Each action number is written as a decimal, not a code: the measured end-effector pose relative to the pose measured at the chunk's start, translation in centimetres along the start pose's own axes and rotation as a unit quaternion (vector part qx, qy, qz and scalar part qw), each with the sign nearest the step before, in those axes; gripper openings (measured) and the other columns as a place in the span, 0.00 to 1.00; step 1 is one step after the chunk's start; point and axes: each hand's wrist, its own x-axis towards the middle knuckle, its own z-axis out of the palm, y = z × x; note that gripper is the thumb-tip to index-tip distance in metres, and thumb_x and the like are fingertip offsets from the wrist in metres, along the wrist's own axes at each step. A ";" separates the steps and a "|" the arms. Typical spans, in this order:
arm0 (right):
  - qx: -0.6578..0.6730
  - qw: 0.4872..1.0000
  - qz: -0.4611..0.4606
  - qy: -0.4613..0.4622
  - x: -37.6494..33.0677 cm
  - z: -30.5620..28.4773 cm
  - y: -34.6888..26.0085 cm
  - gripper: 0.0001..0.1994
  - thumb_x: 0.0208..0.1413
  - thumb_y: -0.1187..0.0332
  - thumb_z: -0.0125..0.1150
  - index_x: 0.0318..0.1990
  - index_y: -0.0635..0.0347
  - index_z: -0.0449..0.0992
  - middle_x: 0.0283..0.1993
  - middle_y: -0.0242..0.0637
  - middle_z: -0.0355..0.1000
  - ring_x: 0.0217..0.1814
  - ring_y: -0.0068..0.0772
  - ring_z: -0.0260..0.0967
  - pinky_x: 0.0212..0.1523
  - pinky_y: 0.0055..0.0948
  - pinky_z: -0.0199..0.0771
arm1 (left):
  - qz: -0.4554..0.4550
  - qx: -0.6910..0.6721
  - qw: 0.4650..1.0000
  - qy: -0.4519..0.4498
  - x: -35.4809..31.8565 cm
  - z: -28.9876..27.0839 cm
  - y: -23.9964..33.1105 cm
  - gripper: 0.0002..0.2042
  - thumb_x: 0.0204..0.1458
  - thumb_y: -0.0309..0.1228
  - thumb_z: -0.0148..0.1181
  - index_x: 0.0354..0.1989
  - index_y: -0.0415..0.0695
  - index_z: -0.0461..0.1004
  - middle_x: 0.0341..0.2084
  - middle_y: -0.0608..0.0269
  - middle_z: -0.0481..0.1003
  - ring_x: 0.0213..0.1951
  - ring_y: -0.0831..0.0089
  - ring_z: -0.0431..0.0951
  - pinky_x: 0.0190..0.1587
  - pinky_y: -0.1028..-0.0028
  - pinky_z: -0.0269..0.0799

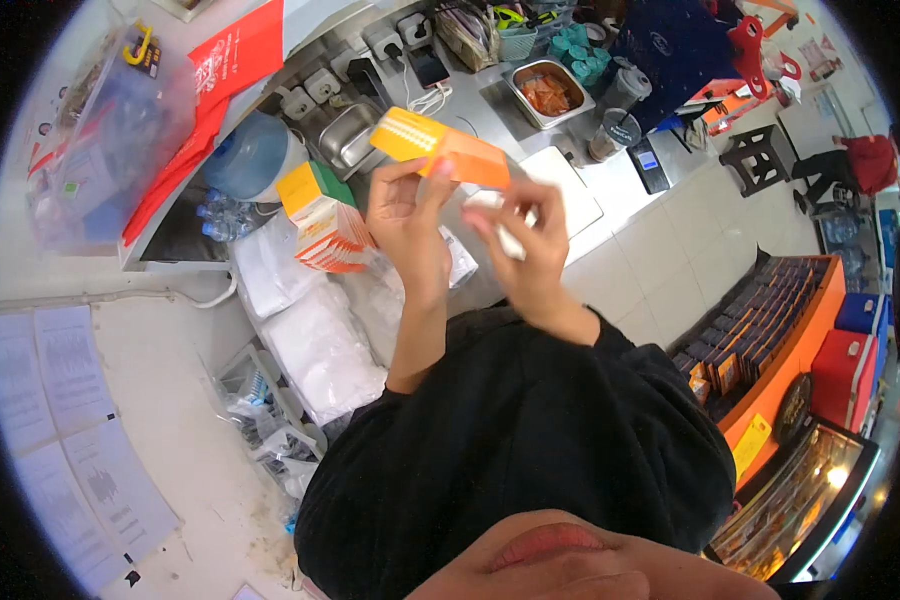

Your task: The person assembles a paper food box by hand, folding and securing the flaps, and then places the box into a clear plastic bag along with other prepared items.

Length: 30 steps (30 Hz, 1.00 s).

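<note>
My left hand grips an orange and yellow carton from below, thumb on its near side. The carton is tilted in the air over the counter. Close to its right end, my right hand is raised with its fingers curled. Something white and slightly blurred shows between those fingers; its kind cannot be made out. Left of my left hand stands a stack of orange and white cartons, with a yellow and green one by its top.
White plastic packs lie left of my arms. Behind the carton are a steel tray of orange food, a white board and an empty steel pan. A large water bottle stands left. A person is far right.
</note>
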 end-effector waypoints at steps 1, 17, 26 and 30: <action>0.021 0.999 0.037 -0.013 -1.4 0.3 0.0 0.03 0.50 0.79 0.69 0.33 0.67 0.81 0.44 0.45 0.74 0.44 0.33 0.73 0.41 0.29 0.73 | -0.015 -0.037 0.998 0.045 0.3 0.6 0.7 0.10 0.52 0.16 0.65 0.42 0.37 0.74 0.42 0.58 0.76 0.44 0.73 0.79 0.45 0.75 0.81; 0.244 0.934 0.212 0.150 0.5 -0.6 3.0 0.10 0.58 0.82 0.61 0.47 0.68 0.77 0.44 0.39 0.78 0.44 0.30 0.77 0.44 0.26 0.79 | 0.375 0.520 0.754 -0.141 0.0 -0.1 0.3 0.19 0.41 0.17 0.69 0.45 0.43 0.80 0.40 0.60 0.80 0.50 0.65 0.76 0.57 0.58 0.67; -0.060 0.986 -0.062 0.143 0.2 -1.4 6.2 0.13 0.53 0.70 0.67 0.46 0.61 0.78 0.44 0.41 0.76 0.44 0.40 0.76 0.44 0.36 0.74 | 0.066 0.219 0.969 -0.093 -0.7 0.7 -2.5 0.03 0.52 0.21 0.68 0.33 0.35 0.81 0.30 0.64 0.78 0.31 0.76 0.76 0.35 0.76 0.71; -0.021 0.989 0.047 0.136 1.9 -2.1 3.7 0.09 0.45 0.84 0.66 0.35 0.65 0.83 0.32 0.39 0.76 0.33 0.31 0.76 0.33 0.26 0.72 | -0.251 -0.048 0.965 -0.066 -0.9 0.8 -2.8 0.06 0.56 0.25 0.66 0.33 0.34 0.80 0.28 0.65 0.77 0.31 0.77 0.75 0.37 0.76 0.72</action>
